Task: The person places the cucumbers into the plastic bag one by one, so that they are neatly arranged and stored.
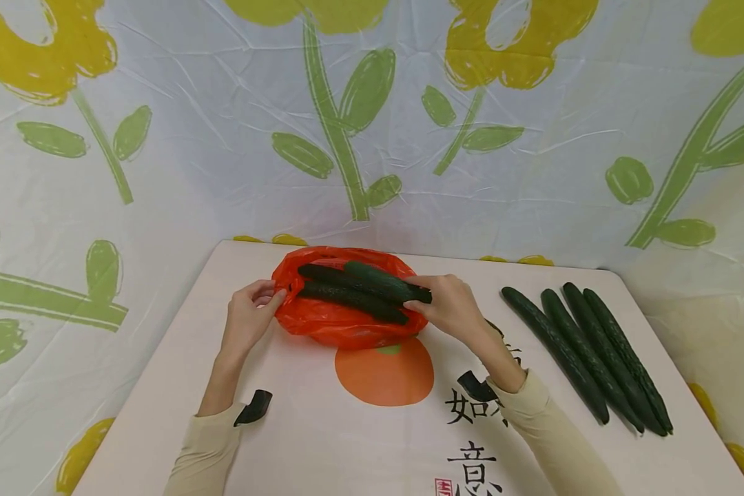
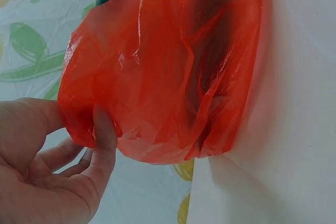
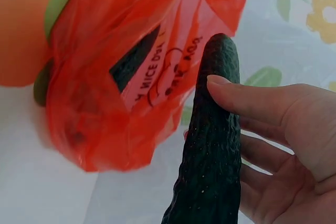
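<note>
4 bumpy cucumbers (image 1: 615, 359) on table (image 1: 310, 427); left hand (image 1: 250, 313) pinches 1 crinkly plastic bag (image 1: 344, 332); right hand (image 1: 448, 306) pinches another cucumber (image 3: 214, 129).

1. Left forearm (image 1: 213, 396): comes in from seven o'clock in the head view, pointing between twelve and one, its sleeve (image 1: 201, 451) stopping short of the wrist.
2. Left hand (image 1: 250, 308): at eight o'clock from the head view's centre, pinching between thumb and fingertip; its other fingers (image 2: 59, 157) curl inward.
3. Right forearm (image 1: 502, 362): enters between four and five o'clock, angled toward eleven, bare beyond the cuff (image 1: 523, 393).
4. Right hand (image 1: 448, 303): at four o'clock from centre, gripping, with the thumb (image 3: 252, 98) pointing toward nine in the right wrist view and the fingers opposite, their tips hidden.
</note>
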Available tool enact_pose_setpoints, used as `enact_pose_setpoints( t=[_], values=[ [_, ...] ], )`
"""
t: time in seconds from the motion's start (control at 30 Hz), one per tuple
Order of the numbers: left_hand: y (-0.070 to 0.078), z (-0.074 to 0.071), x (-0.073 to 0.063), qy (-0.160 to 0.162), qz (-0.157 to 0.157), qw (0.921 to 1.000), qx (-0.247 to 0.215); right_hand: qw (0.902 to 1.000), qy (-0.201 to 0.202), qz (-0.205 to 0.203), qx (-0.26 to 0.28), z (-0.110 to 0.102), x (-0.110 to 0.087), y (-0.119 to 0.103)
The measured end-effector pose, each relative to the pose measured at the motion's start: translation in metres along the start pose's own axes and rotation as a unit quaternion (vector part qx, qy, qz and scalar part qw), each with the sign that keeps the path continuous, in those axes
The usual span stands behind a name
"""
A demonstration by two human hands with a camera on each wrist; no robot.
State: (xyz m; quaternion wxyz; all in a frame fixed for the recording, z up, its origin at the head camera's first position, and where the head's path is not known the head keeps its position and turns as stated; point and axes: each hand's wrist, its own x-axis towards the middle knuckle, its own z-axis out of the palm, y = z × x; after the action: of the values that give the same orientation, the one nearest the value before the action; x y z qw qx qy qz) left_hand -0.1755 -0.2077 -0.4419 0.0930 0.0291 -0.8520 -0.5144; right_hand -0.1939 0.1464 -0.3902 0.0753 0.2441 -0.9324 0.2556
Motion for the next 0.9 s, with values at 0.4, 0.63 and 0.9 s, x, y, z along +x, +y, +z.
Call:
enact_pose_setpoints(
  t=[0.4,0.63,0.9],
  values=[
    [0.006,-0.001,-0.001,0.023,0.01,0.9996,-0.014,0.999,-0.029,-0.024,-0.022,0.021,0.018,-0.022],
    [0.009,0.0,-0.001,0.034,0.019,0.999,-0.023,0.9971,-0.06,-0.039,-0.024,0.034,0.032,-0.034],
    [0.01,0.0,-0.004,0.034,0.019,0.9987,-0.033,0.9948,-0.089,-0.047,-0.01,0.051,0.049,-0.046]
  ],
)
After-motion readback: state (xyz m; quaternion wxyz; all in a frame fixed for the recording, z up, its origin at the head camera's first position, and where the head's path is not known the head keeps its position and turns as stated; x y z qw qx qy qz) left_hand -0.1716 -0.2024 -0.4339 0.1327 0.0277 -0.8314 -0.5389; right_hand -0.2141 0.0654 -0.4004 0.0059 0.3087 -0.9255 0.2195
